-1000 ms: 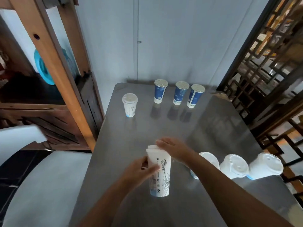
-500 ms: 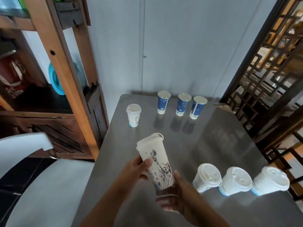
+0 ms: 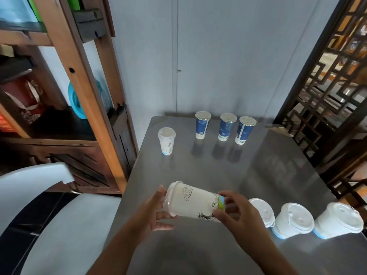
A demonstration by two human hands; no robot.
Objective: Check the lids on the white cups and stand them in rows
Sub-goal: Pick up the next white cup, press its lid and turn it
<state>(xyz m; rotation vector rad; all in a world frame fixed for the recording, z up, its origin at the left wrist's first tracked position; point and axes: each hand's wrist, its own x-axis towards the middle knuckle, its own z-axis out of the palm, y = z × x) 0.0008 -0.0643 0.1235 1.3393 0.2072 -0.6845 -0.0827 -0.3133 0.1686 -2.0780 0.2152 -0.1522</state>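
A tall white cup with line drawings [image 3: 193, 201] lies sideways in the air above the grey table [image 3: 268, 175], lid end to the left. My left hand [image 3: 154, 212] grips the lidded end; my right hand [image 3: 237, 216] holds the base. Three lidded white cups stand in a row at the near right: one [image 3: 262, 212], a second [image 3: 294, 219], a third [image 3: 338, 220]. Another lidded white cup [image 3: 166, 140] stands alone at the far left.
Three blue cups [image 3: 225, 127] with lids stand in a row at the table's far edge by the wall. A wooden shelf unit [image 3: 79, 86] rises on the left, a white chair [image 3: 39, 195] below it, a dark lattice screen [image 3: 327, 86] on the right.
The cup was upright on the table with my right hand on its lid. Both hands have lifted it and tipped it onto its side, my right hand moving to the base.
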